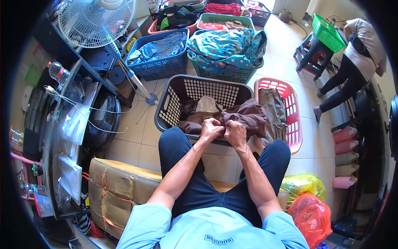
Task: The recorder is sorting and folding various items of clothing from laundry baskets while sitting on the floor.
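Both of my hands pinch a brown cloth garment [245, 115] over the near side of a black plastic laundry basket [211, 88]. My left hand [212, 128] and my right hand [235, 133] are close together, fingers curled on the fabric. Folds of the garment spread to both sides and droop over the basket's rim. Behind it, inside the basket, lie a whitish cloth [206, 104] and some dark clothing. Touching distance to the right, a pink plastic basket [296, 124] holds a grey-brown garment [273, 115]. My fingers hide the exact spot being gripped.
Farther ahead stand a blue basket of denim [157, 67] and a green basket heaped with dotted teal fabric [227, 49]. A pedestal fan [146, 90] and shelving [77, 124] line the left. Plastic bags [309, 214] sit at right; a person [357, 59] bends beyond, beside stacked stools [317, 54].
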Motion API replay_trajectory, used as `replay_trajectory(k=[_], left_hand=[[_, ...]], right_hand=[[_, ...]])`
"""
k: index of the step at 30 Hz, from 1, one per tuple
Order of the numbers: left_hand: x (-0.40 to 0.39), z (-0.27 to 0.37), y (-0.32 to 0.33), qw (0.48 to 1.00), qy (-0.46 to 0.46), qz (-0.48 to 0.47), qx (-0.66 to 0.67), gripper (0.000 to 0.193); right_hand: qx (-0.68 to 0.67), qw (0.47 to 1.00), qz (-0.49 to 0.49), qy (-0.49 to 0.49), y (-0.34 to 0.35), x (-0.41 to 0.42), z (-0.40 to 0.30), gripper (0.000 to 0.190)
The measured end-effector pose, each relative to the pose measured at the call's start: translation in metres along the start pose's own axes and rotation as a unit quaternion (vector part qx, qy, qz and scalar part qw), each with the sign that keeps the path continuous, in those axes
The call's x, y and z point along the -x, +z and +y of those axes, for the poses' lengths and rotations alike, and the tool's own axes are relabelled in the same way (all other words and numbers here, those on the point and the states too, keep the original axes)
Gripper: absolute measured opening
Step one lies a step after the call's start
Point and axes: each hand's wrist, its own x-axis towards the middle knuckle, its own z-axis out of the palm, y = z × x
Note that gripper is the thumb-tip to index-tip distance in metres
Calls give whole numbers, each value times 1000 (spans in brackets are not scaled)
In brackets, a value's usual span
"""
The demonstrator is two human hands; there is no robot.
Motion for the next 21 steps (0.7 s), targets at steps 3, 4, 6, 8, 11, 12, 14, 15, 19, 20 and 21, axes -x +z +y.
replay_trajectory(k=[3,4,6,8,11,12,14,15,19,20,21], left_hand=[[1,3,3,994,44,20,-94,21],[1,4,3,991,50,30,-119,20],[2,6,4,993,55,24,-100,20],[3,7,2,995,61,19,-81,21],[5,10,0,997,43,10,-70,20],[5,10,-1,996,50,14,-71,20],[5,9,-2,997,48,19,-63,20],[5,11,-1,997,47,18,-62,20],[4,12,1,999,32,19,-33,19],[4,10,0,999,31,21,-26,19],[5,12,1,999,30,19,-25,19]], right_hand=[[14,999,15,29,-3,1,-4,10],[27,998,19,57,-5,0,-7,10],[39,996,30,67,-6,1,-8,10],[26,999,20,36,-3,4,-5,9],[-23,1000,12,1,0,7,3,11],[-76,996,-8,47,-3,5,1,13],[-142,984,-29,105,-4,2,-1,15],[-141,984,-30,106,-4,1,3,15],[-233,960,-63,141,-4,1,9,13],[-258,953,-61,145,-4,1,9,13],[-257,953,-60,147,-4,1,10,13]])
